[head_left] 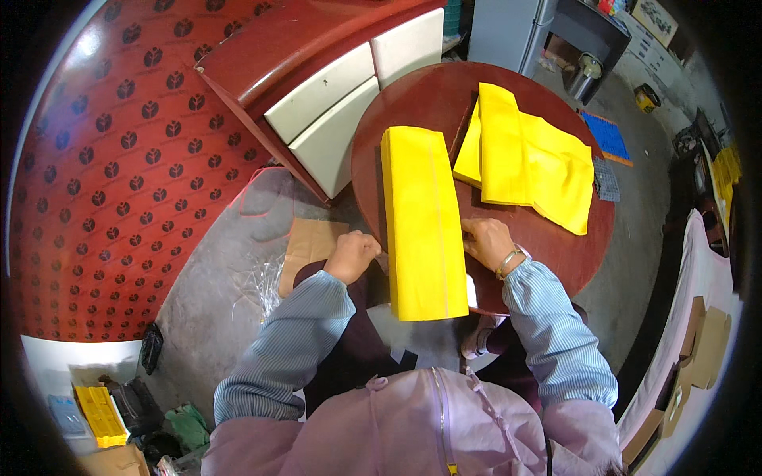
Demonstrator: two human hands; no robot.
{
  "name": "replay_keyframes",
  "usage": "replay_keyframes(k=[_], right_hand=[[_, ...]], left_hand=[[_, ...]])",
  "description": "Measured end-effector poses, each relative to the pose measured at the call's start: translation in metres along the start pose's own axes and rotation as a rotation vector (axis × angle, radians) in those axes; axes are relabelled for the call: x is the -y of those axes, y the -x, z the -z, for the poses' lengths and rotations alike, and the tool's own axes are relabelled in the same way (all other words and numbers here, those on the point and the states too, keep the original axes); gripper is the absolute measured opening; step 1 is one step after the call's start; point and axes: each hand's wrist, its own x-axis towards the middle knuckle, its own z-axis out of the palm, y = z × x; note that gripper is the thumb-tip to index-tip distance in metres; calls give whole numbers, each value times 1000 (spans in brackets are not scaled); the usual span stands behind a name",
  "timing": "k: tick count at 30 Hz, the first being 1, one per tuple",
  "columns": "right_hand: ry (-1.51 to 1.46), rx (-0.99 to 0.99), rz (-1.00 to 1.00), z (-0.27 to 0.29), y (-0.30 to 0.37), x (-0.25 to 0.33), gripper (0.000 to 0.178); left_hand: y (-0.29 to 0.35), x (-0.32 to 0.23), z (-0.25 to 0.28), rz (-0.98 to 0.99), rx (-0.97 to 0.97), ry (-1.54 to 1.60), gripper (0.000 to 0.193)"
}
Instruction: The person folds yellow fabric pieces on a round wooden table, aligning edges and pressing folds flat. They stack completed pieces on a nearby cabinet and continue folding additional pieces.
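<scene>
— Grip by grip, please: how does each one stand in the head view?

— Left grip point(354, 256) has its fingers curled and narrow, near the left edge of the long yellow bundle point(425, 222). Whether it pinches something, I cannot tell.

— And the right grip point(490, 241)?

— Its fingers are bent at the right edge of this same bundle. Whether they hold the edge or only rest against it, I also cannot tell. On the wrist is a bracelet point(509, 262).

— Where exactly does the bundle lie?

— On the round red-brown bench point(548, 250), between the two hands, and its lower end reaches over the rim toward the person. One thin pale line runs along its top.

— What is around it?

— To the right, on the bench, lies a second yellow pile point(508, 151), folded, with one part spread out. Beyond the left side stands a red cabinet point(309, 47) with cream drawers point(341, 131).
</scene>
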Motion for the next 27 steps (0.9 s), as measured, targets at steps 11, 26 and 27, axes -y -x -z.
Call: replay_keyframes(k=[11,26,27], right_hand=[[122,-174,-13,-11,-30,-1,17],[106,-19,-133,93,-34,35,26],[58,-56,-103,94,-36,41,26]], left_hand=[[-22,-17,30,-201,-200,-378,14],[-17,-30,75,-191,-51,229,27],[-14,-34,74,-158,-26,355,28]])
